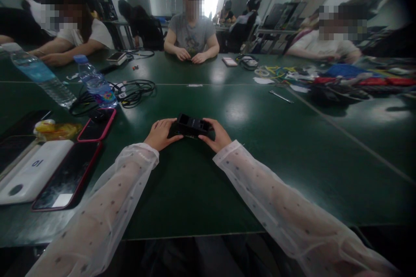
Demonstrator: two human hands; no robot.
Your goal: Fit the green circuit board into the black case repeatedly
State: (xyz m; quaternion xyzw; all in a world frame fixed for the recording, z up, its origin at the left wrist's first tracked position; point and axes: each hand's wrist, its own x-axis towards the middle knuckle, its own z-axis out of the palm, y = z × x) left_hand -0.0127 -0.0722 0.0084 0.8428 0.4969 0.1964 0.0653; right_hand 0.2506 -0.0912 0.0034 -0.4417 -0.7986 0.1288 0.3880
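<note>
Between my two hands, at the middle of the green table, is a small black box-like plastic part [192, 126] with a square opening at its left end and another recess at its right. My left hand [163, 132] is closed on its left end, thumb along the near side and fingers behind. The right end is gripped by my right hand [217, 134], its thumb at the near side and fingers over the far corner. The part's exact kind cannot be made out.
On the left lie phones [69, 175], a white power bank [35, 169], a yellow bag [58, 130], two water bottles [95, 82] and black cables [139, 91]. Far right is a pile of cables and bags [351, 78]. A person [191, 30] sits opposite; others sit at both sides.
</note>
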